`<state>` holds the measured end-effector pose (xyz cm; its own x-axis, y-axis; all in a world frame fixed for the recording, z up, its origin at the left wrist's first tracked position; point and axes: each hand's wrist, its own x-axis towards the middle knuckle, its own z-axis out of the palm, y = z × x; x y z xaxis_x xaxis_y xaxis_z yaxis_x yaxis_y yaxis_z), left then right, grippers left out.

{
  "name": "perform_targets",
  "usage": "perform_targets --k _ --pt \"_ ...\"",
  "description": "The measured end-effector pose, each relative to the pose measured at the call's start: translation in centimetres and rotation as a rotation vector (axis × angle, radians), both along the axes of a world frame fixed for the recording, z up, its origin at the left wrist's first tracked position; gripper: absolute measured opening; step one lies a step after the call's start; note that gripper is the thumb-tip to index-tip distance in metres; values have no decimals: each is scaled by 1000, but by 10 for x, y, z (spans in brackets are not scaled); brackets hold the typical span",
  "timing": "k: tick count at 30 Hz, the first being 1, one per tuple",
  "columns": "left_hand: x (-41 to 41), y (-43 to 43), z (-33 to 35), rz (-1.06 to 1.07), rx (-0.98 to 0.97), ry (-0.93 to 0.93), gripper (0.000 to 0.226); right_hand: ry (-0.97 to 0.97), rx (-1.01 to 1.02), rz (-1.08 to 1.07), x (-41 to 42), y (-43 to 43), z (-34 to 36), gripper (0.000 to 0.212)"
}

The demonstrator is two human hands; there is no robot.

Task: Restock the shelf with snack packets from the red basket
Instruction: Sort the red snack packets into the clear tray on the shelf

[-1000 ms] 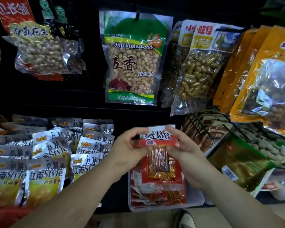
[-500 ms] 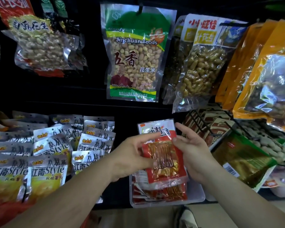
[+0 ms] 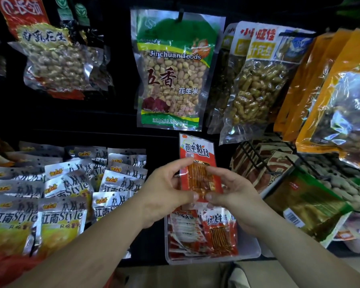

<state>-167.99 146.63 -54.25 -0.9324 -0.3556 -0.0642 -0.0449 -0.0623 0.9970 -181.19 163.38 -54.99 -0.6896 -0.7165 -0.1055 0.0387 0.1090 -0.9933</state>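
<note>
A red snack packet (image 3: 197, 161) with orange sticks inside stands upright above a clear plastic tray (image 3: 252, 251) on the shelf. My left hand (image 3: 166, 194) pinches its left edge between thumb and fingers. My right hand (image 3: 235, 194) pinches its right edge the same way. The packet's printed top points up and its text reads upside down. Several matching red packets (image 3: 218, 233) lie in the tray below my hands. The red basket is out of view, apart from a blurred red patch (image 3: 6, 271) at the lower left.
Silver and yellow snack packets (image 3: 60, 204) fill the shelf to the left. Peanut bags (image 3: 170, 75) hang above on hooks. A wire rack (image 3: 258, 161) with brown packets and a green-gold packet (image 3: 308, 202) sit to the right. Orange bags (image 3: 330, 96) hang at far right.
The packet has been raised and turned from a tilted pose to upright, higher above the tray. Both hands shifted to pinch its lower edges.
</note>
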Motion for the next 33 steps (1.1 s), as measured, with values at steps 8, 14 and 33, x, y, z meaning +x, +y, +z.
perform_targets --k 8,14,33 --pt "-3 20 2 -161 -354 60 61 111 -64 81 7 -4 13 46" --pt "-5 13 -5 -214 -118 -84 35 182 4 7 3 -6 6 71" --pt "-22 -4 -48 209 -157 37 42 708 250 35 -7 -3 -12 31"
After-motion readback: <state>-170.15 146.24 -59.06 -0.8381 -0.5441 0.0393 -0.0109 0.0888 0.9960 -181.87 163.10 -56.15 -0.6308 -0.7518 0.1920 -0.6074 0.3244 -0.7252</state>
